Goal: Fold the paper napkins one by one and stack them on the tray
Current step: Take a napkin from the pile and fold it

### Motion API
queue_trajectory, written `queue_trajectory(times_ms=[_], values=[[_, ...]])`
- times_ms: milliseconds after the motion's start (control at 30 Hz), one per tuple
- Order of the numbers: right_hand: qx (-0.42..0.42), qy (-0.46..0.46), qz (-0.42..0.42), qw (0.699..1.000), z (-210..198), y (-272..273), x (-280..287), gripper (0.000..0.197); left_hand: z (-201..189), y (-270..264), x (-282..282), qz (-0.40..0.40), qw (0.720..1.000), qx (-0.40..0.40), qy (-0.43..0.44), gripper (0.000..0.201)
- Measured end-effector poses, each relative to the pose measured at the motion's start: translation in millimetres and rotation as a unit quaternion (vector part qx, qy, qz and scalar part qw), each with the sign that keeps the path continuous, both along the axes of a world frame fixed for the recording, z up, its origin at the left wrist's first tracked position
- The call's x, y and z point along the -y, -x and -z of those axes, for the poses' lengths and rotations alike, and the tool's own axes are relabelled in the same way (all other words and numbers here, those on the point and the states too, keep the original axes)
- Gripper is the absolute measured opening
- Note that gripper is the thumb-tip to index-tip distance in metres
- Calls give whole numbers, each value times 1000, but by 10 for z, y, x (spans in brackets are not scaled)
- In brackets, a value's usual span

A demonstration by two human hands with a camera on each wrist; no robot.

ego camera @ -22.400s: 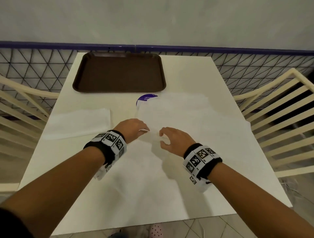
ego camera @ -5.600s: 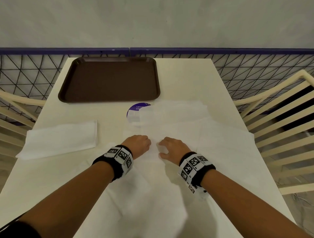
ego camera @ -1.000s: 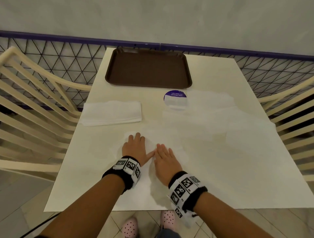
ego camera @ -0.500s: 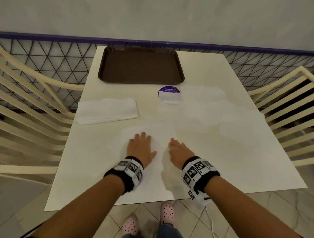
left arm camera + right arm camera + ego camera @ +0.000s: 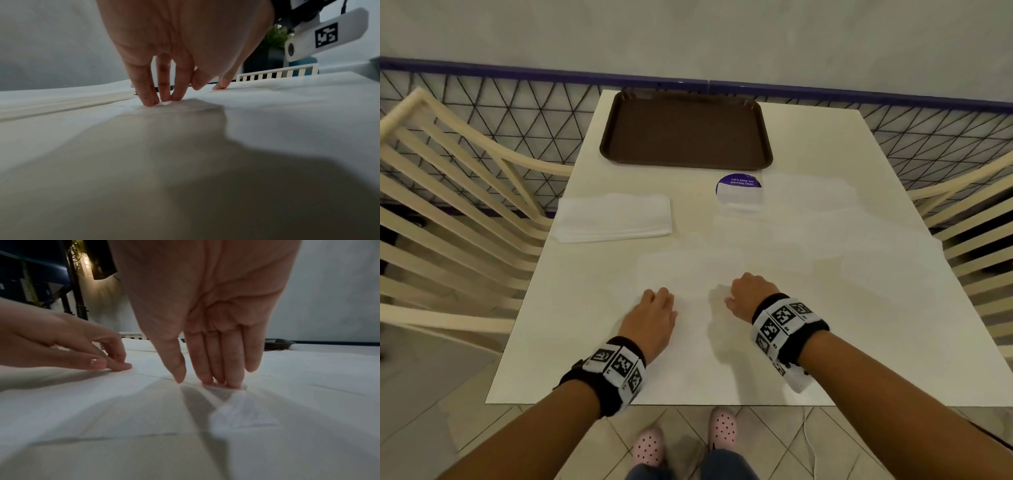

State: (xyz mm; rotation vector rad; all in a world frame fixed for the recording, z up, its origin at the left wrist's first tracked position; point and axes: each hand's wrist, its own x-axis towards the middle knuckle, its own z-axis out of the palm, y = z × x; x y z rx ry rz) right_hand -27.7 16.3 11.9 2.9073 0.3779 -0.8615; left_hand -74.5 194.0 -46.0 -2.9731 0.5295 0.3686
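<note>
The tray (image 5: 686, 132) holds nothing; one folded pile (image 5: 614, 218) lies before it. Our left hand (image 5: 653, 317) and right hand (image 5: 748, 295) press straight fingers on a napkin (image 5: 690, 274).

Left hand (image 5: 654, 317) and right hand (image 5: 748, 293) palm-down, apart, fingertips (image 5: 151, 100) pressed downward.

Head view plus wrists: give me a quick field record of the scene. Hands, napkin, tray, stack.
left hand: fingertips pressing the napkin, fingers straight
right hand: fingertips pressing the same napkin
napkin: flat on the table, under both hands
tray: brown, far end of table, nothing on it
folded stack: on the table left of the hands, not on the tray
sticker: round, purple and white, near the tray
chairs: cream, slatted, both sides
</note>
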Motion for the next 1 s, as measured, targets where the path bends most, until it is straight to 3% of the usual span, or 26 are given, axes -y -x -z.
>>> queue_trajectory(times_ms=[133, 200, 367, 467, 767, 967, 1000], values=[[1, 3, -30, 1000, -16, -89, -20, 39, -92, -16, -112, -13, 998, -6, -55, 19], [-2, 6, -46, 999, -8, -132, -28, 41, -132, -55, -93, -15, 994, -74, -77, 25], [-4, 7, -95, 995, -21, -211, -109, 41, -291, -314, 56, -68, 996, -65, -8, 40], [-8, 6, -117, 993, -27, -238, -139, 40, -324, -412, 123, -49, 995, -74, -43, 51], [-6, 32, -141, 989, 130, -147, -259, 26, -303, -450, 276, -100, 989, -107, -33, 42], [19, 52, -197, 979, 34, -238, -179, 29, -488, -505, 311, -55, 994, -64, -71, 30], [25, 53, -204, 977, -14, -262, -150, 29, -510, -519, 283, -53, 992, -88, -75, 29]])
